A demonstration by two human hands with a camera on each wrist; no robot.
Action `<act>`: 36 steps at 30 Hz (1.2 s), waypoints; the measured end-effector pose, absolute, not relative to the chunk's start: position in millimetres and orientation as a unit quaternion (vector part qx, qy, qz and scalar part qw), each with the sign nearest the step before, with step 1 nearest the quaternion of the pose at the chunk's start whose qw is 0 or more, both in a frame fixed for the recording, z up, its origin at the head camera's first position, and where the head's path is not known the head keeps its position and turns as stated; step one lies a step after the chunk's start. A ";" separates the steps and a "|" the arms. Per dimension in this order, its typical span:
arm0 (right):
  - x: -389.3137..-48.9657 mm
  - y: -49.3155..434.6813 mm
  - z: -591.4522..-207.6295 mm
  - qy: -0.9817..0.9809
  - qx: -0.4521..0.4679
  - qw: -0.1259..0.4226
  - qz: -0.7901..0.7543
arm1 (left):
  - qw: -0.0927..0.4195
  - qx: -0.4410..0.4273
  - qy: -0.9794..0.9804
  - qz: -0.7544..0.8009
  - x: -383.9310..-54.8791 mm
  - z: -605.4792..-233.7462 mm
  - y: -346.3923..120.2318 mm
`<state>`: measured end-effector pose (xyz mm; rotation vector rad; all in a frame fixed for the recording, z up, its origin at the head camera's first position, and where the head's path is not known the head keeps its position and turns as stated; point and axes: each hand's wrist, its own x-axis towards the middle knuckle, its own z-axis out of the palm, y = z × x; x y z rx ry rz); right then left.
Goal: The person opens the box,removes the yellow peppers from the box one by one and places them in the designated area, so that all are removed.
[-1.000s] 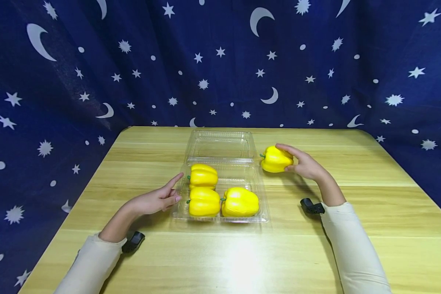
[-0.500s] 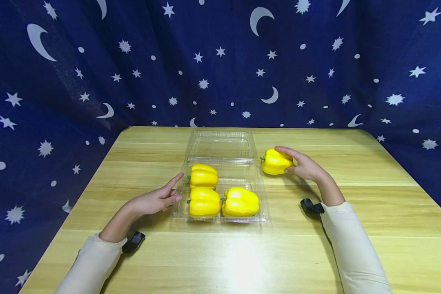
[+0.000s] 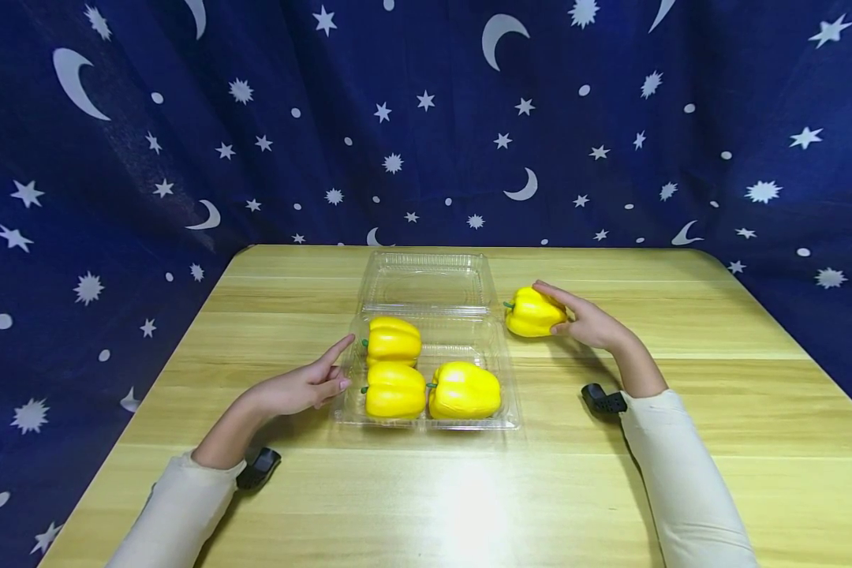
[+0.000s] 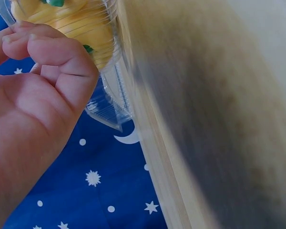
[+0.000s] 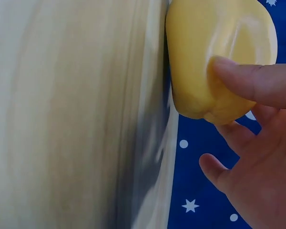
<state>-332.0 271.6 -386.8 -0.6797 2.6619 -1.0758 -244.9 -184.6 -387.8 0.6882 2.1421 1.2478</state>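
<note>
A yellow bell pepper (image 3: 532, 312) is gripped by my right hand (image 3: 588, 322), to the right of the clear plastic clamshell container (image 3: 509, 386). Its green stem points left; in the right wrist view my thumb presses on the side of the pepper (image 5: 219, 28). Inside the container's base lie three more yellow bell peppers: a back-left one (image 3: 394, 341), a front-left one (image 3: 394, 391) and a front-right one (image 3: 465, 390). My left hand (image 3: 298, 386) rests at the container's left rim, index finger extended, the other fingers loosely bent.
The container's transparent lid (image 3: 426, 282) lies folded back behind the base. Under everything is a light wooden table (image 3: 369, 497), with a dark blue curtain (image 3: 426, 181) of moons and stars hanging behind it. A black wrist camera (image 3: 602, 399) is fixed at each sleeve.
The pepper in my right hand has come slightly lower in the head view, staying in the grip. The left hand and the three peppers in the container have not moved.
</note>
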 end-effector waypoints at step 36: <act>-329.9 273.7 -384.7 0.900 -0.208 0.106 -0.369 | 0.284 0.253 0.798 0.467 -245.7 -388.9 -184.0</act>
